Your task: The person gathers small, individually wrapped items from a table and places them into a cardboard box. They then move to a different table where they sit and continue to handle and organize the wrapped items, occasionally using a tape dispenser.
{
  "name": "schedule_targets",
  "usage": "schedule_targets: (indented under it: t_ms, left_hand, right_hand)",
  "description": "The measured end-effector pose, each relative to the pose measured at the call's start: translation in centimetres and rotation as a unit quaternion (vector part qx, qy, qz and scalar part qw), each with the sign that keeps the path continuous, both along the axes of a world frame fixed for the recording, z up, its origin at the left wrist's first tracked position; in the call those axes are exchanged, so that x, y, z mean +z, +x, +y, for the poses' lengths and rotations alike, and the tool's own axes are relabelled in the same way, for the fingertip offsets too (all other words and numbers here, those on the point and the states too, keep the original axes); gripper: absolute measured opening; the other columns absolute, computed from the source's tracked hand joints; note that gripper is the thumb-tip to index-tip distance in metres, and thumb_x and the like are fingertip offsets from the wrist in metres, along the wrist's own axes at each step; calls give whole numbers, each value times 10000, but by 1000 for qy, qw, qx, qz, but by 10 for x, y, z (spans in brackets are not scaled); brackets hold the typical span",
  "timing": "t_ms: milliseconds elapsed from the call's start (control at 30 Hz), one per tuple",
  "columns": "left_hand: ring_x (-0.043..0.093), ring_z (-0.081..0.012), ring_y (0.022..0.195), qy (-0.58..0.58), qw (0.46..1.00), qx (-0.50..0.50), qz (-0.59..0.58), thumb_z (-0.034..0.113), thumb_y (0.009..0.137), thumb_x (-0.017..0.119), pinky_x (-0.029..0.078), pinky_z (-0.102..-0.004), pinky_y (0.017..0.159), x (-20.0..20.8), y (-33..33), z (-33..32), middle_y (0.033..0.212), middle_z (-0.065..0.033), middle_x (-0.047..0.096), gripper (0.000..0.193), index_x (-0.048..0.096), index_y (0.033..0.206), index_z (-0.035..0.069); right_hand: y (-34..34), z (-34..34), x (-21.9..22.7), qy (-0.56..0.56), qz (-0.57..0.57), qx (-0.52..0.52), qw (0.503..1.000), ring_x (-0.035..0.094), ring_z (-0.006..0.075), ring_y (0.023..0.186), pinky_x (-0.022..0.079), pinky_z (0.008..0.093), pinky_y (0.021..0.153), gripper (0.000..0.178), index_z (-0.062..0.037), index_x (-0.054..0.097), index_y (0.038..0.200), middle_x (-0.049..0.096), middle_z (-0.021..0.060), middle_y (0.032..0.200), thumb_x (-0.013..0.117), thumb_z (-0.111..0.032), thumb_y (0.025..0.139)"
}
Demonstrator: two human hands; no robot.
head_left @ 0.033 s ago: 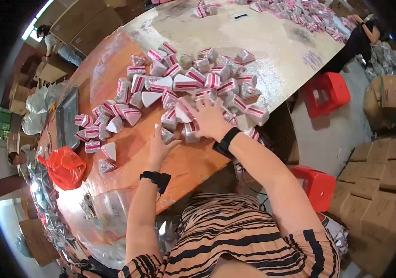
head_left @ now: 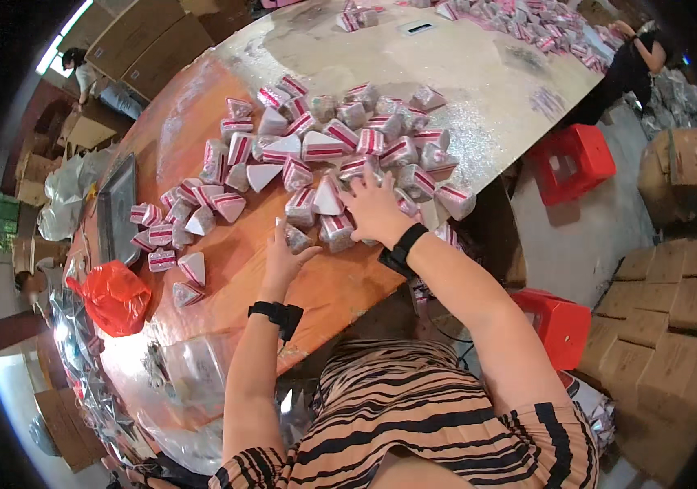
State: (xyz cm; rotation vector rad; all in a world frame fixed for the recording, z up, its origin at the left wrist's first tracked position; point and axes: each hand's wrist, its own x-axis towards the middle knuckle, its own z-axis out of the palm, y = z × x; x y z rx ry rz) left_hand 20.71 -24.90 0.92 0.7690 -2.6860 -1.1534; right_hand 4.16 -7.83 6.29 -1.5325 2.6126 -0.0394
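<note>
Many wedge-shaped toy cake slices, white with pink and red stripes and sparkly sides, lie heaped on the table. My right hand reaches into the near side of the heap, fingers spread over the pieces. Beside its thumb and fingers stands a white-faced cake slice, and a striped cake slice lies just below. My left hand is at the heap's near edge, thumb and fingers apart around a small sparkly cake slice; firm contact cannot be made out. Both wrists wear black bands.
At the left are a grey metal tray, a red plastic bag and a smaller cluster of slices. Red stools stand right of the table, near stacked cartons. Another person works at the far right.
The white-faced slice beside my right hand has turned slightly and shifted a little to the right. My left hand stays almost where it was.
</note>
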Motion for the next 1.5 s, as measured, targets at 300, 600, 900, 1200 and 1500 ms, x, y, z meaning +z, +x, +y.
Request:
schedule_targets:
  t_ms: [300,600,900,1200,1500]
  left_hand:
    - [480,-413,1064,-48,998,43,-6,376,551,825,424,-430,885,20,-46,21,1200,-272,397,1067,234,1373,36]
    - [446,-367,1081,-38,999,-38,-2,312,624,786,414,-428,890,17,-79,141,1126,-198,449,817,391,1302,83]
    - [314,-446,1218,-123,986,-98,58,387,581,804,329,-492,986,56,-138,114,1308,-281,310,950,301,1348,139]
    - [496,-416,1085,-215,960,-103,-148,439,529,814,438,-460,875,42,-230,-11,1204,-246,474,1091,207,1402,191]
    - [545,-409,1006,-59,993,-105,-4,476,523,812,470,-444,817,1,-253,29,1168,-263,476,1090,233,1384,142]
  right_hand:
    - [-110,98,15,-144,-49,-166,974,317,389,1251,293,600,968,704,-213,502,1232,354,156,1347,712,-494,622]
    - [-126,152,-33,-49,-149,-90,983,369,453,1177,397,503,942,644,-197,518,1211,277,174,1392,708,-387,627]
    - [-226,129,10,-83,-78,-135,984,517,357,1023,448,442,848,541,-197,593,1118,494,167,1152,687,-412,631]
    - [-297,-50,-9,-1,-35,-136,990,210,459,1296,190,690,971,862,-301,384,1340,249,153,1433,594,-699,605]
    - [-294,-23,-13,133,-143,-184,963,318,406,1253,223,694,941,779,-318,445,1294,399,153,1321,588,-694,627]
